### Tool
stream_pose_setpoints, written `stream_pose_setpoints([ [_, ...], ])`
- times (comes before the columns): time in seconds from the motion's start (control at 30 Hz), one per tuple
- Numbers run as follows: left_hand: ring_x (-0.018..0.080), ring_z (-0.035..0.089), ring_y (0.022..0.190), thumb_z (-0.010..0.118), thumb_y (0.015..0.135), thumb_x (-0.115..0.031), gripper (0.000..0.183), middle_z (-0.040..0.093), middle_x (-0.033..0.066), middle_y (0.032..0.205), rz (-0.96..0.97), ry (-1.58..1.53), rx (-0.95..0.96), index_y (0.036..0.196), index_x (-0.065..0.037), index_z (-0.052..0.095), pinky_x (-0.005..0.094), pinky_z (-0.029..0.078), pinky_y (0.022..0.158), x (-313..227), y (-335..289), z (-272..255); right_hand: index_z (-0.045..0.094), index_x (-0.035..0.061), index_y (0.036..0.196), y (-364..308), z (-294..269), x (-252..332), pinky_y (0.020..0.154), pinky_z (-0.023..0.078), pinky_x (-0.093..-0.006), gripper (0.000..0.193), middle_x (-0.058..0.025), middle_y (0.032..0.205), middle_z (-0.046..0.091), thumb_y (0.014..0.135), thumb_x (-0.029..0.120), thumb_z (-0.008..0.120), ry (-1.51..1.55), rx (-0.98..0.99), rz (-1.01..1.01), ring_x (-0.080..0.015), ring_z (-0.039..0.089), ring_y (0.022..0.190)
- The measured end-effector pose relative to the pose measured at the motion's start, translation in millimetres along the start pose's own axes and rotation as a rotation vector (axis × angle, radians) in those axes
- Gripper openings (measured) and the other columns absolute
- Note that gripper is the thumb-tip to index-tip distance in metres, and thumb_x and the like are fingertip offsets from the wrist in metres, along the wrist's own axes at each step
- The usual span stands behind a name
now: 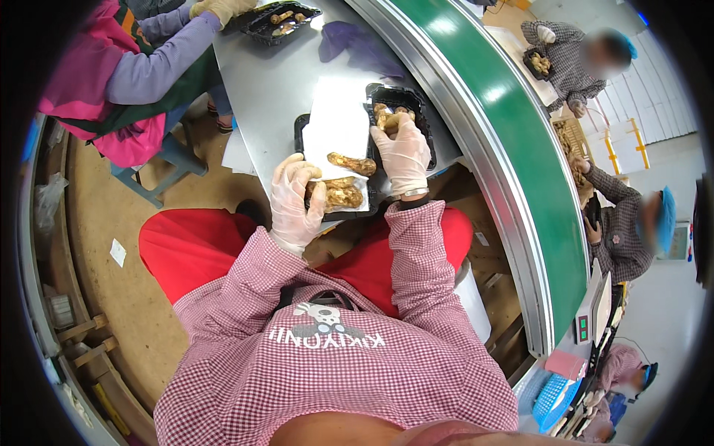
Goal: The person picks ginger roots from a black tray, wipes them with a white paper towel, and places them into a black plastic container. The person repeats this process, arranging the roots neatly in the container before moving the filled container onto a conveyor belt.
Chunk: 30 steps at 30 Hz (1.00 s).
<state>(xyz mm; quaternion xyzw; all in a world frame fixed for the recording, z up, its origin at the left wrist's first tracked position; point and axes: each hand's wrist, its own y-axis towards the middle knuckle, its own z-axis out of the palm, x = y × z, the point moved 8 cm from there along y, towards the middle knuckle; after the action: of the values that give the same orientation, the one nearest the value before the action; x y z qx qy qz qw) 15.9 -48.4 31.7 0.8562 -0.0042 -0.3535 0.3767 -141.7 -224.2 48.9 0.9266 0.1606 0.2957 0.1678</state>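
Observation:
On the metal table a black tray (pixel 300 137) holds white paper (pixel 338 111) and several brown-and-cream mushrooms. One mushroom (pixel 351 163) lies across the paper; a thicker mushroom (pixel 344 196) is nearer me. My left hand (pixel 295 199), in a thin pale glove, curls at the tray's near left corner, thumb and fingers closed against the mushrooms there. To the right stands a second black tray (pixel 422 111) with mushrooms in it. My gloved right hand (pixel 405 157) reaches over its near part, fingers closed round a mushroom (pixel 382 117); their tips are partly hidden.
A green conveyor belt (pixel 506 97) with a metal rim curves along the right. A purple cloth or glove (pixel 353 46) and another black tray (pixel 271 28) lie farther back. One co-worker (pixel 149 70) sits at left; others work across the belt. A stool (pixel 167 165) stands left.

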Motion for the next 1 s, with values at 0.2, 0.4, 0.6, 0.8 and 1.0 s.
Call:
stream_pose_setpoints([
  [0.2,0.0379,0.053,0.119,0.055,0.095,-0.014,0.031,0.056,0.0173,0.120,-0.033,-0.099,-0.043,0.123,-0.002,0.053,0.0460,0.042,0.104,4,-3,-4,0.067,0.0057,0.093,-1,-9,2,0.065,0.051,-0.0240,0.011,0.0006,0.083,0.069,0.087,0.007,0.076,0.606,0.033,0.108,-0.0074,0.062,0.070],
  [0.4,0.0331,0.054,0.120,0.055,0.098,-0.009,0.031,0.053,0.0182,0.128,-0.149,-0.158,-0.051,0.128,-0.002,0.059,0.0401,0.042,0.107,9,-3,-4,0.074,0.0058,0.096,-43,-21,74,0.093,0.048,-0.0385,0.019,-0.0098,0.097,0.070,0.080,0.016,0.079,0.355,0.300,-0.416,-0.0288,0.063,0.096],
  [0.6,0.0286,0.057,0.115,0.057,0.093,0.002,0.031,0.061,0.0134,0.119,-0.147,-0.158,-0.096,0.121,-0.004,0.067,0.0375,0.044,0.105,12,-3,-4,0.074,0.0021,0.108,-45,-22,32,0.079,0.054,-0.0332,0.027,-0.0118,0.099,0.069,0.085,0.016,0.077,0.511,0.448,-0.037,-0.0257,0.069,0.090],
  [0.8,0.0280,0.056,0.116,0.064,0.091,-0.001,0.028,0.060,0.0106,0.119,-0.146,-0.169,-0.112,0.119,-0.007,0.068,0.0381,0.045,0.103,17,-4,-1,0.074,0.0020,0.100,-44,-20,53,0.076,0.053,-0.0347,0.018,-0.0118,0.096,0.067,0.082,0.005,0.071,0.460,0.399,-0.235,-0.0283,0.067,0.084],
  [1.0,0.0247,0.056,0.116,0.068,0.093,-0.007,0.018,0.059,0.0096,0.121,-0.311,-0.279,-0.039,0.111,-0.005,0.071,0.0367,0.046,0.101,32,2,2,0.073,0.0032,0.102,-41,-10,46,0.077,0.055,-0.0354,0.018,-0.0124,0.094,0.070,0.084,0.006,0.071,0.501,0.452,-0.188,-0.0280,0.068,0.082],
])
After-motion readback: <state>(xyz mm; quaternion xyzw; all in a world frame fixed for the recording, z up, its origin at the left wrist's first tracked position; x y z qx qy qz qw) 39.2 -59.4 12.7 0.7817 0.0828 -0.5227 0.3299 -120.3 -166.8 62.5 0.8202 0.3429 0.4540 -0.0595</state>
